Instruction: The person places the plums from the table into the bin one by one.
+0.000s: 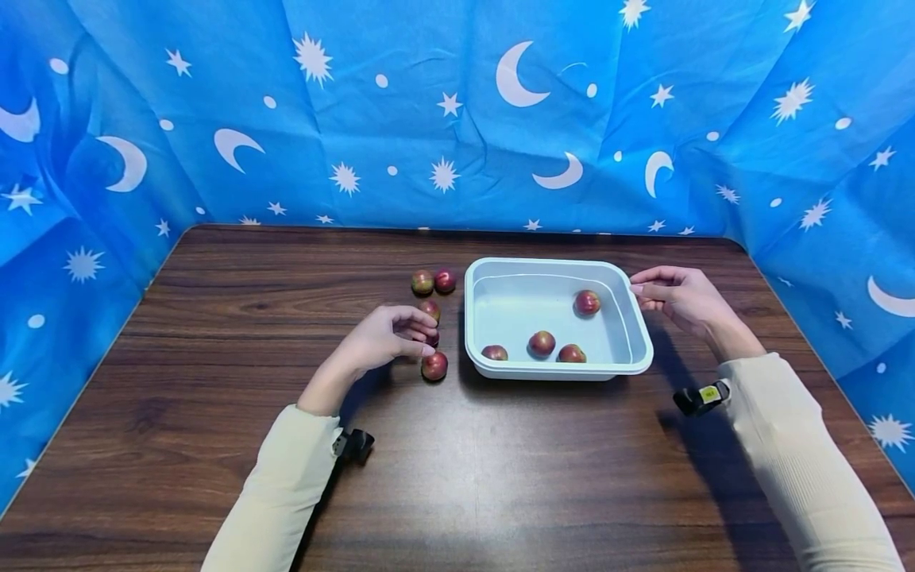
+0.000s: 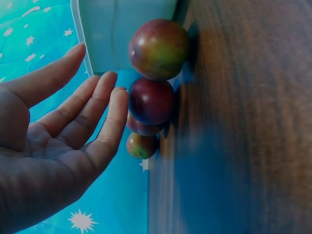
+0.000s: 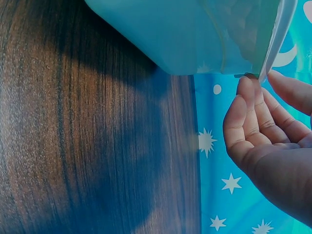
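Note:
A white plastic basin [image 1: 557, 369] stands on the table with several red-green plums [image 1: 588, 302] inside. At its right end my right hand [image 1: 679, 300] pinches the rim between thumb and fingers, which the right wrist view shows at the basin's lip [image 3: 279, 41]. Left of the basin, more plums lie in a loose line, the nearest plum [image 1: 434, 366] closest to me. Over this line hovers my left hand [image 1: 379, 338], fingers spread from the thumb with nothing between them. It partly hides a middle plum, seen as a dark red plum [image 2: 151, 101] beside the fingertips in the left wrist view.
Two plums [image 1: 445, 281] sit side by side at the far end of the line. The brown wooden table [image 1: 457, 477] ends at a blue curtain [image 1: 429, 119] with white moons and stars. Both sleeves carry a black wrist camera [image 1: 355, 446].

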Tool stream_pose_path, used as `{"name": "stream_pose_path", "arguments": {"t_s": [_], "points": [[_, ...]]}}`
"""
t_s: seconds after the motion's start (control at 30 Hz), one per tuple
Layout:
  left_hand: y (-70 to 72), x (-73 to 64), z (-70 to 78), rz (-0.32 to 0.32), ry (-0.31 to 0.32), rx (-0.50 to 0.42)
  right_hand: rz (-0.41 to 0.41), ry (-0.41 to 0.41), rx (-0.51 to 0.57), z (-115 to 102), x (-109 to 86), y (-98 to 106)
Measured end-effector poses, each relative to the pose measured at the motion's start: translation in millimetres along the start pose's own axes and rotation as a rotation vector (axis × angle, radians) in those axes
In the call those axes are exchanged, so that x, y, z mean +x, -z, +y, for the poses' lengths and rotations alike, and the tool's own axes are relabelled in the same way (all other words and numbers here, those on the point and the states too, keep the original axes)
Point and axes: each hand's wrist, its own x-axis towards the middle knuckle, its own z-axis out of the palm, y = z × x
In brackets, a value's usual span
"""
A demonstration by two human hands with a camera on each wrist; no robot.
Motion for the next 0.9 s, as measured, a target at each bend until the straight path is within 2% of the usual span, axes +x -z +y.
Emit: {"name": "stream_pose_path", "arguments": {"t_s": [0.1, 0.27, 0.67, 0.9], "points": [[-2.0, -1.5, -2.3, 0.008, -0.009, 0.008, 0.017, -0.005, -0.027, 0.4, 0.3, -1.1], [-5.8, -3.7, -4.4, 0.019, -0.018, 0.024, 0.006, 0.005, -0.012, 0.4, 0.4, -1.6], [-9.3, -12.4, -8.3, 0.034, 0.011, 0.02, -0.039, 0.008, 0.041, 0.2, 0.2, -0.1], [-12.1, -12.9, -9.6, 0.042, 0.022, 0.026, 0.008, -0.001, -0.02, -0.1, 0.6, -2.1]]}}
